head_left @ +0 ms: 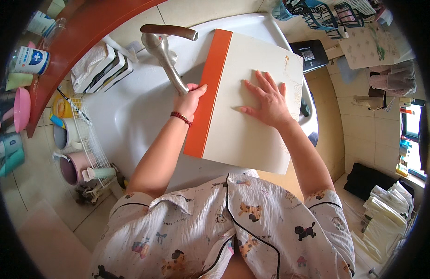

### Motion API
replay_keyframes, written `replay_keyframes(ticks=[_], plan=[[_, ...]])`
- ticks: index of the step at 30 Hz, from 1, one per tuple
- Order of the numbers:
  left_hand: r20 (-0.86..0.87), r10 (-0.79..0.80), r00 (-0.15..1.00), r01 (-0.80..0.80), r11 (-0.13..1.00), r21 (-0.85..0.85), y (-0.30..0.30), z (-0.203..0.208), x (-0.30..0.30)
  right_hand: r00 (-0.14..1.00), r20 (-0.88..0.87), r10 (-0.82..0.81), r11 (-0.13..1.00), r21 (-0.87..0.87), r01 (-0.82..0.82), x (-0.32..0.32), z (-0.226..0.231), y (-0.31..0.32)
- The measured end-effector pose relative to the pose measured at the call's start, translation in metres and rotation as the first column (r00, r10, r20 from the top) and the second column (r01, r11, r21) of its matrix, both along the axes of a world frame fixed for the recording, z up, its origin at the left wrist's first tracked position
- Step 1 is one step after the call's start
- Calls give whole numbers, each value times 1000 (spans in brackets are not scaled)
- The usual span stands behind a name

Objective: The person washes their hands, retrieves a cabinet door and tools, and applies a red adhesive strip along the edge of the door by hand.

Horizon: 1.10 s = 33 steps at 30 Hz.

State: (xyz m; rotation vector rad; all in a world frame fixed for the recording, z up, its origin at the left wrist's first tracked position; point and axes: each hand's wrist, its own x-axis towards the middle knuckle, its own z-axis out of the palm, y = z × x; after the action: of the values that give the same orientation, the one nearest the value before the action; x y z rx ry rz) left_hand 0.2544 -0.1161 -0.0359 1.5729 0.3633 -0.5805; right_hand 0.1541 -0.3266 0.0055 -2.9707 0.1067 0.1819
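A large flat cream board with an orange strip (pixel 252 97) along its left side lies slanted over the white sink (pixel 124 109); whether it is an album or a box cover I cannot tell. My left hand (pixel 191 100) grips the orange edge, thumb on top and the other fingers out of sight beneath. A beaded bracelet circles that wrist. My right hand (pixel 269 100) lies palm down on the cream face with its fingers spread. The steel faucet (pixel 167 56) rises close beside my left hand, its spout end almost at the fingers.
A wire rack (pixel 90 139) with cups hangs left of the sink, near a red-brown shelf (pixel 78 44) holding bottles and a pink bowl (pixel 22 109). A black box (pixel 309 56) sits beyond the board's right corner. Folded pale cloths or bags (pixel 384 216) lie at lower right.
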Motion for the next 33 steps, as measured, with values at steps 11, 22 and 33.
replay_keyframes(ticks=[11, 22, 33], plan=[[3, -51, 999, 51, 992, -115, 10, -15, -3, 999, 45, 9, 1000, 25, -10, 1, 1, -2], [8, -15, 1000, 16, 984, -175, 0, 0, -5, 999, 34, 17, 1000, 17, -18, 2, -3, -4], [32, -72, 997, 71, 997, 31, -2, 2, -1, 1000, 15, 7, 999, 42, -7, 0, -2, -3]])
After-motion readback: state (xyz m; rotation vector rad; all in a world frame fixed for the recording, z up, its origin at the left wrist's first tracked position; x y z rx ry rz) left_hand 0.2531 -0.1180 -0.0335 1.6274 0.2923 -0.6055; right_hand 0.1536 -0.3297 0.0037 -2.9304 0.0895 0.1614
